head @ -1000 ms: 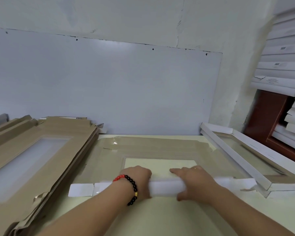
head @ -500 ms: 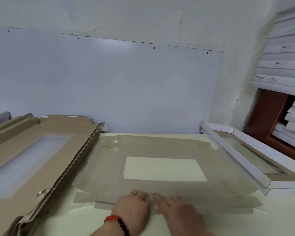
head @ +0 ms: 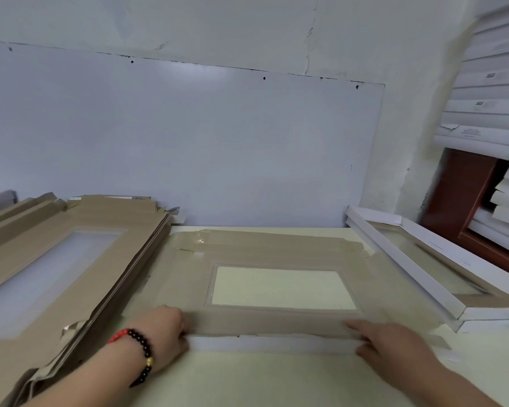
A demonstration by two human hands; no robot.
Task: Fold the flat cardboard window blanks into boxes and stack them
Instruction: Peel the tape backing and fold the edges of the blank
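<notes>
The flat window blank [head: 276, 257] lies brown side up on the desk [head: 262, 377], between the pile of unfolded blanks [head: 65, 259] on my left and the folded white boxes [head: 423, 265] on my right. I judge the step to be creasing its near flap [head: 271, 343], whose white underside shows along the near edge. My left hand [head: 162, 330] has fingers curled over that edge near one end; my right hand [head: 391, 345] lies on the other end, with the thumb seemingly tucked under the flap, though its grip is hard to read. I would roll both ends together, keeping the fold on the score line, so the clear window stays unbuckled.
</notes>
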